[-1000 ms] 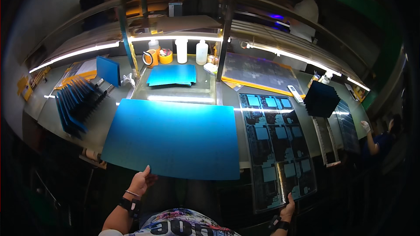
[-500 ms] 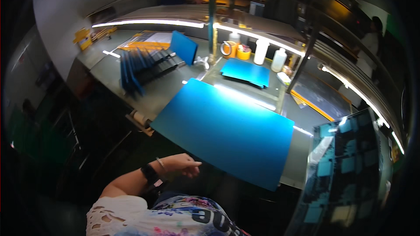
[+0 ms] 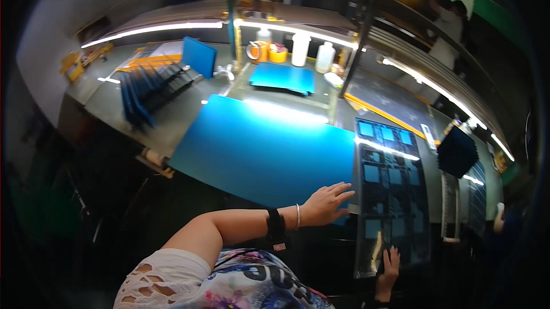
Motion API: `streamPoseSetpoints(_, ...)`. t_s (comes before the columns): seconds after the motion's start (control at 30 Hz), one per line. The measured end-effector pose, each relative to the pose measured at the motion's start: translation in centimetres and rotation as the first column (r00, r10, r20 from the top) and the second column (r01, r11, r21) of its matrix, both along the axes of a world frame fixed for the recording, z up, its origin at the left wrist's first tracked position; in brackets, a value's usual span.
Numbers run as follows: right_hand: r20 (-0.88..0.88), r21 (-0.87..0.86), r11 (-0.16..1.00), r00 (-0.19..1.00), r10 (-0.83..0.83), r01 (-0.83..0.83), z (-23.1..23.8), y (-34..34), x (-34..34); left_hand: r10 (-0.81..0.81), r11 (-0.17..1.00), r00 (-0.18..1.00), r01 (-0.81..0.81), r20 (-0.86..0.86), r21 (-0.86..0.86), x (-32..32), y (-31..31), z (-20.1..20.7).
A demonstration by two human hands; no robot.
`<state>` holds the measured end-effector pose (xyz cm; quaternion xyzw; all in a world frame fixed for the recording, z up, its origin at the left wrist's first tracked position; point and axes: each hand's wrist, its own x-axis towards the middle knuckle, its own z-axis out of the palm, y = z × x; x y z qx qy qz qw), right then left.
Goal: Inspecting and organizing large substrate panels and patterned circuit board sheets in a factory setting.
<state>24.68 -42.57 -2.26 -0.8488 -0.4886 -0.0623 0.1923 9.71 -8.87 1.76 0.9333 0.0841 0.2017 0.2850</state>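
From where I stand, the big blue sheet is laid out flat on the surface, bare on top. The patterned sheet is just beside it, on the right, its near end reaching past the surface's front edge; it isn't laid over the blue one. The left hand is open, fingers spread, holding nothing, at the blue sheet's near right corner; I can't tell if it touches. The right hand is at the patterned sheet's near end, fingers apart; whether it grips, I can't tell. I'd judge this one blue sheet is in hand, its handling unfinished. Smaller blue panels lie stacked behind, and more panels stand in a row at left. How many are done, I can't say.
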Motion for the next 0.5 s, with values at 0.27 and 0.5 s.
streamPoseSetpoints(0.27,-0.064,-0.247,0.946,0.977,0.202,-0.211,3.0,4.6,-3.9,-0.158,0.937,0.974,0.199,-0.159,0.287,7.7,-1.0,-4.1)
streamPoseSetpoints(0.5,-0.333,-0.109,0.933,0.897,0.291,-0.343,2.2,5.7,-4.4,-0.228,0.913,0.938,0.299,-0.26,0.276,9.2,-0.1,-4.7)
